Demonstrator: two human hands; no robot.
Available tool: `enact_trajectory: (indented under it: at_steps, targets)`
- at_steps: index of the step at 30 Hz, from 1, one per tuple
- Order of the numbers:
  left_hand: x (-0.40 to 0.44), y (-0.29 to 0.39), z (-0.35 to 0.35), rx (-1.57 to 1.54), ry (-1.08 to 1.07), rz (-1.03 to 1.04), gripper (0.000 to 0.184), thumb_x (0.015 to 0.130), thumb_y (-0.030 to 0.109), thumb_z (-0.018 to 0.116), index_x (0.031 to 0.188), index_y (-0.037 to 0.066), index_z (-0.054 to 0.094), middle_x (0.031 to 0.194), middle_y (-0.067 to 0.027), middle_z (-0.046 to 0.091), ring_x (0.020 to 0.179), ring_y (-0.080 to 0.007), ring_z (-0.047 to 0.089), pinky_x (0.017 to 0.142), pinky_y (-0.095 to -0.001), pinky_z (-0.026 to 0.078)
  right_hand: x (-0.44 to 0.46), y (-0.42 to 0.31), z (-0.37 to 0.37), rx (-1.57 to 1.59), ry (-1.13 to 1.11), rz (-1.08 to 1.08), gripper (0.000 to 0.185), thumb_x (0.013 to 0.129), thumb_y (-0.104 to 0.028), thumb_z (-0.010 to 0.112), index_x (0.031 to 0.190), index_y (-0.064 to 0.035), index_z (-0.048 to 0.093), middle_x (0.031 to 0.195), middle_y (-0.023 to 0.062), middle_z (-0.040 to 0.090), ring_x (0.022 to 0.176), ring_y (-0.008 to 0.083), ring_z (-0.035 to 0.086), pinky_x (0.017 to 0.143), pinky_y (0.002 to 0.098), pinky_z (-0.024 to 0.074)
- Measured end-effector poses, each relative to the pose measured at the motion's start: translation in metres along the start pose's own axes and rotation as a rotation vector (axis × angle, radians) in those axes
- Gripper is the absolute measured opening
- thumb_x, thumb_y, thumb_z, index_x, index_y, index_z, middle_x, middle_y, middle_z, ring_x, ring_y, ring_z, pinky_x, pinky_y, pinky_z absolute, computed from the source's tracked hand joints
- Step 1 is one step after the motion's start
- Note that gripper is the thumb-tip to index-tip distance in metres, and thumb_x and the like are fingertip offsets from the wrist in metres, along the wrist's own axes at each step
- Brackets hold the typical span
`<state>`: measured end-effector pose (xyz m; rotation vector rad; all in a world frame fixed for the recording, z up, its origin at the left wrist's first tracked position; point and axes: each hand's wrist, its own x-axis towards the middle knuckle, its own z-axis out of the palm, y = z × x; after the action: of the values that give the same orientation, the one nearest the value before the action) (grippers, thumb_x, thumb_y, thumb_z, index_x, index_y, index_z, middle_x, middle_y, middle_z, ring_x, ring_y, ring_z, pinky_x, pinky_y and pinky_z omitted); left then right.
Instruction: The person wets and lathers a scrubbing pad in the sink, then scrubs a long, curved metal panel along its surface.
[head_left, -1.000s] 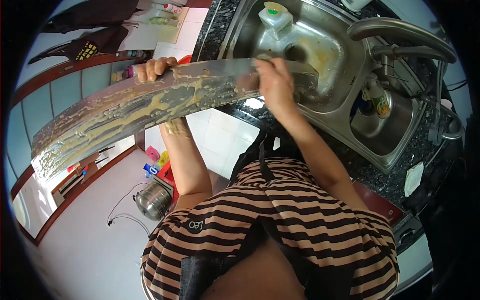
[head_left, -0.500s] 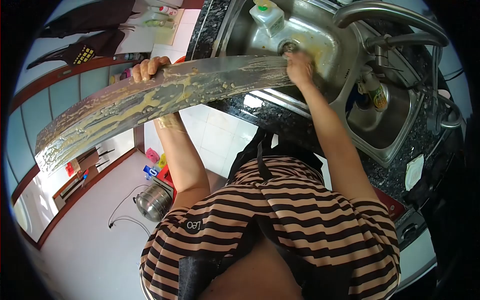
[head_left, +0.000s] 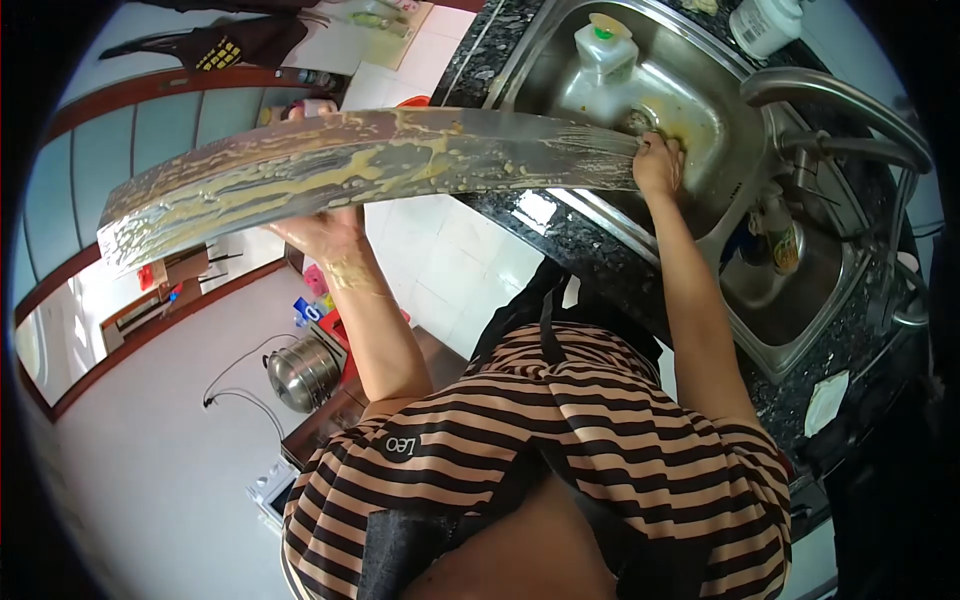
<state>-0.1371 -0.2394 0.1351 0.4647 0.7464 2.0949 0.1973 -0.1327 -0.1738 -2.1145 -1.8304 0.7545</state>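
A long, slightly curved panel (head_left: 400, 160), smeared with yellowish-brown grease, spans from the left of the head view to the sink. My left hand (head_left: 325, 238) supports it near the middle from behind and below; its palm shows under the lower edge and fingertips show at the upper edge. Yellowish grease also coats that wrist. At the panel's right end, over the sink, my right hand (head_left: 660, 165) is closed on the edge, with some fingers partly hidden. A translucent bottle with a green cap (head_left: 606, 48) stands in the sink basin, beyond my right hand.
The steel sink (head_left: 735, 215) has a curved faucet (head_left: 840, 85) and a smaller basin holding a labelled bottle (head_left: 785, 247). A white container (head_left: 765, 25) stands behind it. Dark speckled counter (head_left: 560, 235) borders the sink. A steel pot (head_left: 302, 373) is at lower left.
The view has shifted, so the sink and panel appear farther right. More of my left palm shows below the panel, and fewer fingers over its top. My right hand remains at the panel's end.
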Motion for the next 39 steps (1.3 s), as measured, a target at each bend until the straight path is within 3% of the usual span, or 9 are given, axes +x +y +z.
enact_trajectory:
  at_steps: [4,5,6,9,17,27,30,33,39]
  targets:
    - [-0.009,0.010,-0.028,-0.221,-0.009,-0.016,0.083,0.087,0.061,0.065,0.144,0.005,0.042,0.151,-0.0187,0.040,0.139,-0.0374,0.037,0.115,-0.0595,0.028,-0.016,-0.034,-0.013,0.324,0.056,-0.118,0.043,0.087,-0.014,0.064,0.130,-0.0140,0.059,0.117,0.0194,0.063,0.108,0.0391,0.060,0.094,0.0452,0.0476]
    - [-0.005,0.012,-0.030,0.177,0.193,0.008,0.073,0.085,0.046,0.074,0.138,0.004,0.049,0.141,-0.0153,0.051,0.133,-0.0316,0.045,0.113,-0.0554,0.033,-0.018,-0.039,-0.011,0.463,0.045,-0.137,0.045,0.087,-0.015,0.064,0.131,-0.0134,0.058,0.117,0.0197,0.063,0.109,0.0390,0.060,0.094,0.0443,0.0477]
    - [0.005,0.008,-0.042,0.284,0.302,-0.001,0.057,0.083,0.026,0.079,0.130,0.006,0.055,0.124,-0.0085,0.061,0.115,-0.0244,0.056,0.103,-0.0456,0.045,-0.019,-0.046,-0.008,0.603,0.033,-0.156,0.046,0.088,-0.016,0.065,0.133,-0.0128,0.057,0.117,0.0200,0.064,0.109,0.0390,0.061,0.094,0.0434,0.0479]
    - [0.018,-0.008,-0.041,0.403,0.336,0.001,0.043,0.082,0.000,0.072,0.122,0.003,0.058,0.113,-0.0085,0.063,0.106,-0.0207,0.062,0.098,-0.0379,0.050,-0.029,-0.094,-0.024,0.691,-0.045,-0.352,0.039,0.089,-0.015,0.065,0.127,-0.0097,0.060,0.113,0.0201,0.065,0.109,0.0385,0.061,0.094,0.0423,0.0481]
    - [0.012,-0.016,-0.023,0.411,0.313,-0.099,0.043,0.080,0.002,0.074,0.120,0.002,0.058,0.110,-0.0086,0.065,0.106,-0.0236,0.062,0.101,-0.0451,0.047,-0.051,-0.177,-0.073,0.734,-0.057,-0.720,0.023,0.089,-0.012,0.063,0.112,-0.0113,0.068,0.094,0.0115,0.062,0.094,0.0319,0.059,0.085,0.0415,0.0483]
    - [0.012,-0.024,-0.039,0.353,0.401,-0.056,0.040,0.086,0.017,0.074,0.121,0.005,0.062,0.123,-0.0104,0.064,0.114,-0.0267,0.059,0.106,-0.0484,0.043,-0.011,-0.036,-0.021,0.044,0.028,-0.187,0.029,0.095,-0.030,0.058,0.120,-0.0186,0.066,0.125,0.0169,0.056,0.111,0.0410,0.055,0.093,0.0476,0.0451]
    - [0.016,-0.026,-0.036,0.345,0.368,0.045,0.050,0.087,0.030,0.076,0.129,0.008,0.059,0.129,-0.0087,0.060,0.121,-0.0282,0.054,0.107,-0.0503,0.042,0.007,0.021,0.002,-0.026,0.218,-0.154,0.027,0.089,-0.029,0.062,0.108,-0.0128,0.070,0.116,0.0185,0.063,0.097,0.0413,0.062,0.086,0.0482,0.0490]
    - [0.022,-0.025,-0.026,0.379,0.312,0.128,0.055,0.088,0.038,0.074,0.132,0.010,0.056,0.133,-0.0071,0.057,0.122,-0.0262,0.052,0.107,-0.0484,0.041,0.051,0.083,-0.013,0.018,-0.110,-0.217,0.030,0.087,-0.031,0.066,0.109,-0.0122,0.072,0.103,0.0190,0.069,0.092,0.0382,0.066,0.082,0.0437,0.0524]
    - [0.031,-0.028,-0.001,0.380,0.245,0.255,0.054,0.090,0.042,0.071,0.133,0.012,0.056,0.135,-0.0052,0.056,0.124,-0.0258,0.051,0.108,-0.0477,0.040,0.050,0.029,-0.138,0.179,-0.151,-0.237,0.029,0.081,-0.027,0.070,0.095,-0.0018,0.072,0.085,0.0162,0.072,0.076,0.0288,0.068,0.071,0.0375,0.0518]
